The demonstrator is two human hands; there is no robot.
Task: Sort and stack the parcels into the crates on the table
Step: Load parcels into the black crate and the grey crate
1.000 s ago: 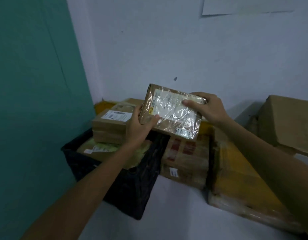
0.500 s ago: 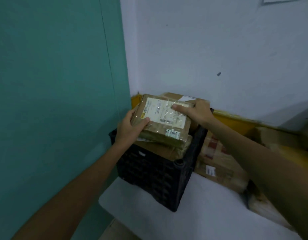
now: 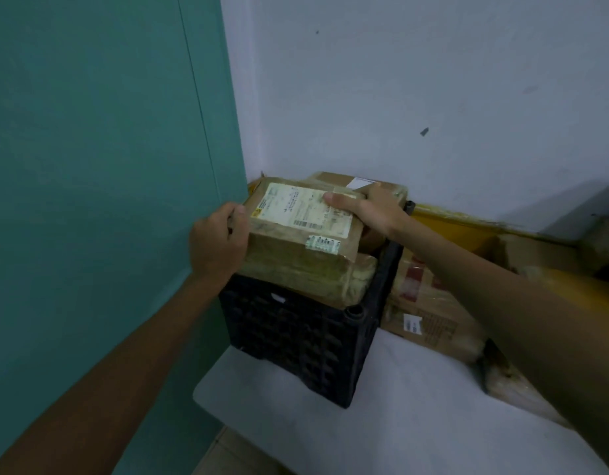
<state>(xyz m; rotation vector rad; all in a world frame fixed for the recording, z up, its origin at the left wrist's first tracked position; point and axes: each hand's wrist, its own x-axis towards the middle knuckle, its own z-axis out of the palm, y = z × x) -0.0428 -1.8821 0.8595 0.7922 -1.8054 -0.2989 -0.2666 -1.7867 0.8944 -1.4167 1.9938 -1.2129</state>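
The top parcel (image 3: 289, 248) is brown cardboard under clear, slightly glossy film, with a matt white paper label (image 3: 299, 210). The crate (image 3: 296, 341) is black moulded plastic, latticed and dull. The desk (image 3: 416, 416) looks smooth and matt, perhaps laminate. The teal wall (image 3: 90, 166) is flat-painted.

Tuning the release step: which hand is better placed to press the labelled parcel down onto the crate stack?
Right, probably. The right hand holds the labelled parcel from above, thumb flat across its label; the left hand only grips its side edge.
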